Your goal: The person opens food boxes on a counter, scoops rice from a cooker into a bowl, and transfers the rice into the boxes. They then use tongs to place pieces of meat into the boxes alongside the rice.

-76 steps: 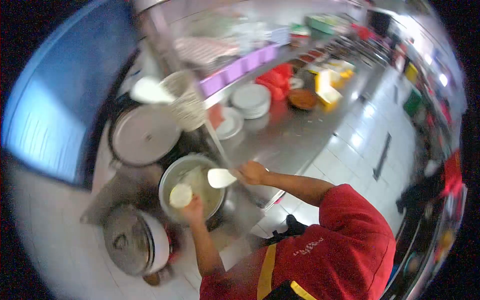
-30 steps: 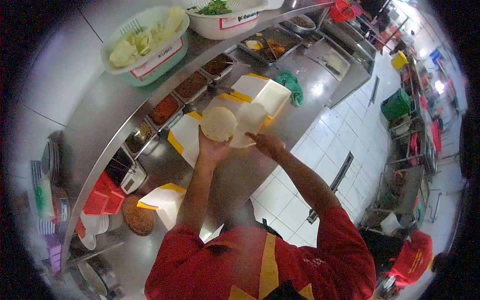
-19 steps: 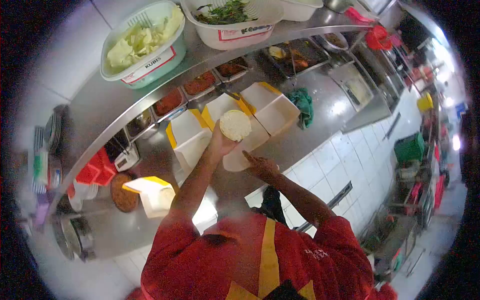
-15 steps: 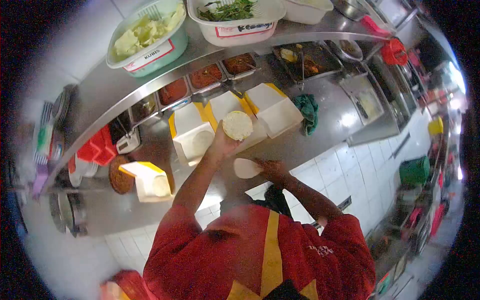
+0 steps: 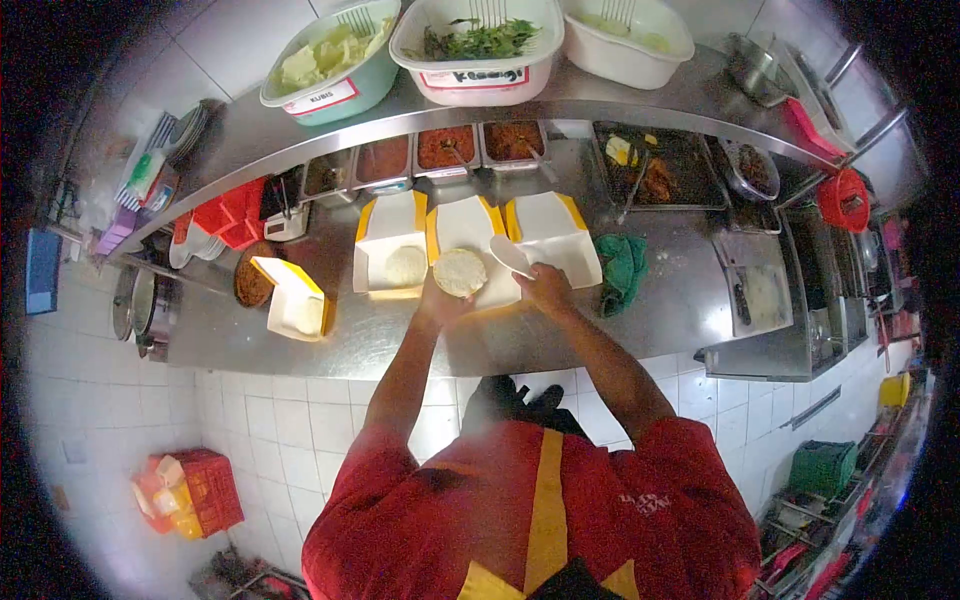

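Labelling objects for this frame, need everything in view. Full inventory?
takeaway boxes: 4, white with yellow edges, open on the counter
rice mound: 1, off-white, over the middle box of the row
paddle: 1, white, beside the rice mound
cloth: 1, green, right of the boxes
tubs: 3, one teal and two white, on the upper shelf
sauce pans: at least 3, red-brown fillings, under the shelf
crate: 1, red, on the floor at left
counter: 1, steel
left hand: 1, holds up the rice mound
right hand: 1, grips the paddle
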The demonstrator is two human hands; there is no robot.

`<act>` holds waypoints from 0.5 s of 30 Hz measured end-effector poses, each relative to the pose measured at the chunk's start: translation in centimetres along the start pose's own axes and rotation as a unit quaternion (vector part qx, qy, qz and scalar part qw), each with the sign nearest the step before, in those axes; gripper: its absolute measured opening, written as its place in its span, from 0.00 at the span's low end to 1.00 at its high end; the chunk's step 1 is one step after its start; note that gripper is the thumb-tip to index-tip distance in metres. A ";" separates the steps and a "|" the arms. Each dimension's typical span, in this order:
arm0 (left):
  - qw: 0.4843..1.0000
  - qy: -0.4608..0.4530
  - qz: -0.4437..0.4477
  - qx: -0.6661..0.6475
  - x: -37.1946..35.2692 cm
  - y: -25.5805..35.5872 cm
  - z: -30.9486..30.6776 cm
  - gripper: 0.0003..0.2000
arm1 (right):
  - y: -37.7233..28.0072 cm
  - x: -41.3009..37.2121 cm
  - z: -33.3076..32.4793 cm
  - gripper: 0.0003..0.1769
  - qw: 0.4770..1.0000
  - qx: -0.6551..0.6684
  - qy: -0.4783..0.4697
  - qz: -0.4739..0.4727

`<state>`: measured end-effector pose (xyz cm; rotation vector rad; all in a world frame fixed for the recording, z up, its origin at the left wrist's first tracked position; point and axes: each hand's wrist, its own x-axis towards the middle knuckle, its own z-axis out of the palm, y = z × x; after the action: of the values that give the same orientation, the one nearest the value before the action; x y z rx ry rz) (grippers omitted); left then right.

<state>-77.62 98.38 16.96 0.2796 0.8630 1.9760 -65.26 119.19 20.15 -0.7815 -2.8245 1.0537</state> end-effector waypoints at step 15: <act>0.472 0.188 0.167 0.845 1.8 -6.9 0.4 0.13 | 1.8 0.8 0.0 0.28 0.996 0.090 -0.011 0.017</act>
<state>-73.79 102.20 12.36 1.1701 3.0234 0.6010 -65.13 120.70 18.94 -0.8063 -2.6927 1.3073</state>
